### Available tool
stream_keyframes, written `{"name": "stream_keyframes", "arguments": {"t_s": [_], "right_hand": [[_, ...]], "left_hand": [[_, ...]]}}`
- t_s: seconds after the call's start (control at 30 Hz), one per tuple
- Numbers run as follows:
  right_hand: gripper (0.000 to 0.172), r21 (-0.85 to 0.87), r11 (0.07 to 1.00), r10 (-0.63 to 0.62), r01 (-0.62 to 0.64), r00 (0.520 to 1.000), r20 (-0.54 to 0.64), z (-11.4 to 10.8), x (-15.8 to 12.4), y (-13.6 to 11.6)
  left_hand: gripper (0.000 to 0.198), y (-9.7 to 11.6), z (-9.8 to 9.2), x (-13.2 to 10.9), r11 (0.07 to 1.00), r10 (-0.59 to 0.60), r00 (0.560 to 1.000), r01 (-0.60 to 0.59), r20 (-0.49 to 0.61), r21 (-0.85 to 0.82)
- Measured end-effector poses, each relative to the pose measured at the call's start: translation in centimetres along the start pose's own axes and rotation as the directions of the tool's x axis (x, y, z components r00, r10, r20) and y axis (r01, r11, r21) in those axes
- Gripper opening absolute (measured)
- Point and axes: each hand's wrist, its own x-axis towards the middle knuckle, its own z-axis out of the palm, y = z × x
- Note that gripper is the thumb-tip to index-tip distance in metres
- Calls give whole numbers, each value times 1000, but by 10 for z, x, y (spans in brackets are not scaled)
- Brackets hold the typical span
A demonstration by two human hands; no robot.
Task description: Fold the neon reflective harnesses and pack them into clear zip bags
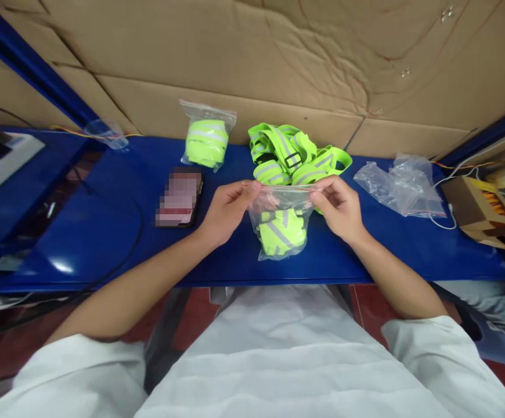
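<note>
A clear zip-lock bag (285,200) with a folded neon-yellow reflective strap (282,233) inside hangs between my hands over the blue table. My left hand (230,209) pinches the left end of the bag's top edge between thumb and fingers. At the other end of that edge, my right hand (338,206) grips the plastic in the same way. Just behind the bag lies a loose heap of neon reflective straps (298,152) with a black buckle. Farther left, a second zip-lock bag (206,139) holding a rolled reflective strap rests near the cardboard.
A phone (180,197) lies on the blue table (235,261) left of my hands. Several clear plastic bags (403,183) are at the right, beside a small cardboard box (481,209) and white cable. A clear cup (108,134) lies at the back left. Cardboard (217,64) forms the back wall.
</note>
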Motion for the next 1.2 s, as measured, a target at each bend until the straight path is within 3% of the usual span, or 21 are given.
{"name": "stream_keyframes", "arguments": {"t_s": [0.17, 0.4, 0.67, 0.93, 1.2], "right_hand": [[38, 58, 998, 8, -6, 999, -31, 0, 4, -5], [34, -22, 999, -42, 39, 991, -126, -1, 2, -6], [38, -53, 996, -71, 65, 990, -124, -2, 4, -1], [46, -36, 999, 26, -30, 995, -101, -3, 5, -5], [44, -15, 999, 27, -28, 997, -66, -2, 3, -6]], "left_hand": [[36, 4, 1, 0, 1000, 24, 1000, -24, -19, 19], [33, 6, 6, -2, 999, 41, 998, -41, -55, 7], [36, 1, 3, -3, 1000, 30, 999, -30, -22, 8], [38, 1, 4, -5, 1000, 27, 999, -27, -29, 0], [41, 2, 5, -5, 999, 29, 1000, -29, 3, 14]]}}
